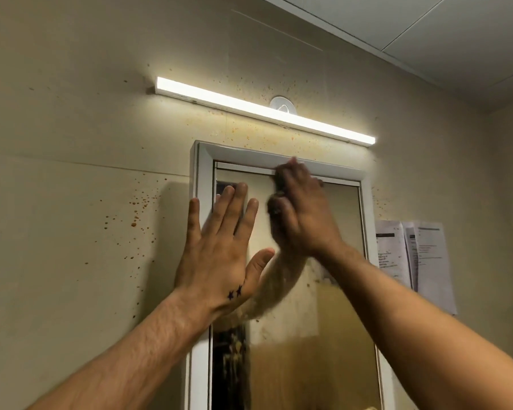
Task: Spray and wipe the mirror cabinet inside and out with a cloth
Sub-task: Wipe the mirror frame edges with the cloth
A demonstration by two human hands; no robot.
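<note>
Mirror cabinet (243,156) fixed on wall (71,202) below light bar (264,110): glass (308,350) judged rigid, slick, breakable, so flat even pressure, bracing at white frame (203,179); left hand (219,255) splayed flat on upper-left glass and frame; right hand (299,211), blurred at top edge, apparently pinching dark cloth (278,185).

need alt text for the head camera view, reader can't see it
A person's left hand presses flat, fingers spread, on the upper left of a white-framed mirror cabinet, while the motion-blurred right hand is at the mirror's top edge; whether it holds anything is unclear. A lit light bar hangs above on a wall speckled with orange spots.
</note>
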